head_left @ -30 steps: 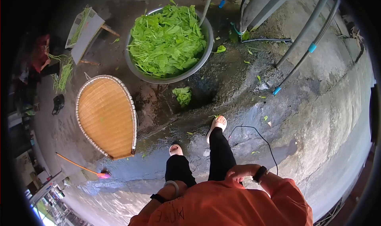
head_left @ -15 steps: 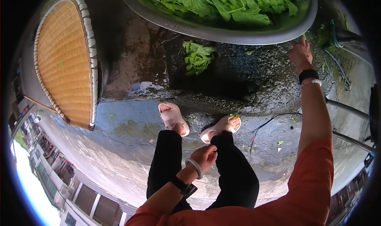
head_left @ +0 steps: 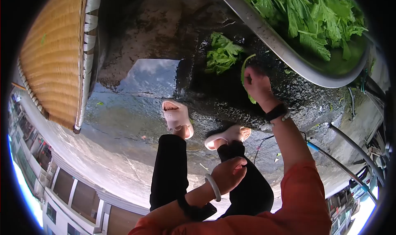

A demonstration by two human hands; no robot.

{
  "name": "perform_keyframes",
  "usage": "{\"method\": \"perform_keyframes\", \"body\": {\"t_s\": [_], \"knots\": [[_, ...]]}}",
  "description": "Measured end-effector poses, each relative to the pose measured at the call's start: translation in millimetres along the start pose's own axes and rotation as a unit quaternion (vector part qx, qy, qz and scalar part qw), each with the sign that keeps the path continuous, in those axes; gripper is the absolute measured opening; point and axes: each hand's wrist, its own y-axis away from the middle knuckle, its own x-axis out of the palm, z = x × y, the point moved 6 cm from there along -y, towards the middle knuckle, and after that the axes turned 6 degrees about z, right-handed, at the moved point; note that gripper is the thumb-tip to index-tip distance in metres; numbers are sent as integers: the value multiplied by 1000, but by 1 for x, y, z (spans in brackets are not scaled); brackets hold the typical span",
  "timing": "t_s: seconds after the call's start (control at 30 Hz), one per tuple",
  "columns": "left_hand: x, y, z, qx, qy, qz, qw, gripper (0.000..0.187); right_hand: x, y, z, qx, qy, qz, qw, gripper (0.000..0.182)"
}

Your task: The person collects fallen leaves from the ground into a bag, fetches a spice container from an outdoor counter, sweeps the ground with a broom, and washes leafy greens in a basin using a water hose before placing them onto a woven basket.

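My right hand (head_left: 258, 84) is closed around a thin green leaf stalk (head_left: 243, 66), whose ends stick out above and below the fingers. Just beyond it, a small heap of green leaves (head_left: 222, 53) lies on the wet ground. Over my right thigh hovers my left hand (head_left: 231, 175), its fingers curled together; whatever they may hold is hidden. At the upper right, a wide metal basin (head_left: 284, 55) contains many leafy greens (head_left: 309, 18).
A large woven tray (head_left: 53, 57) with a white-bound rim stands on the left. My feet in pink slippers (head_left: 177, 117) rest on wet concrete (head_left: 128, 123). Metal poles (head_left: 342, 165) and a dark cable (head_left: 260, 146) are to the right.
My right hand has come from beside the basin's rim over to the leaf heap, with the green stalk in it. The view has turned, and the basin now sits further right.
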Motion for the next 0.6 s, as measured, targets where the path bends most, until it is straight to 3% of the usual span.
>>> {"method": "perform_keyframes", "body": {"t_s": [0.07,0.17,0.23,0.37,0.43,0.47,0.6], "knots": [[-11,8,-14,7,61,10,998,22,36,-35,-1,-6,-24,3,1000,22],[-37,17,-16,12,125,4,992,21,76,-78,-14,156,145,136,968,78],[-59,22,-12,-36,149,-31,988,21,82,-88,-10,269,138,167,938,83],[-80,28,-21,-51,244,-6,968,22,124,-77,0,282,188,168,926,75],[-85,30,-21,-56,241,-5,969,22,140,-75,-21,258,218,130,932,58],[-88,30,-23,-49,245,-2,968,22,131,-77,-23,234,170,111,951,44],[-93,29,-23,-3,250,-12,968,24,134,-87,-71,218,113,85,966,38]]}}
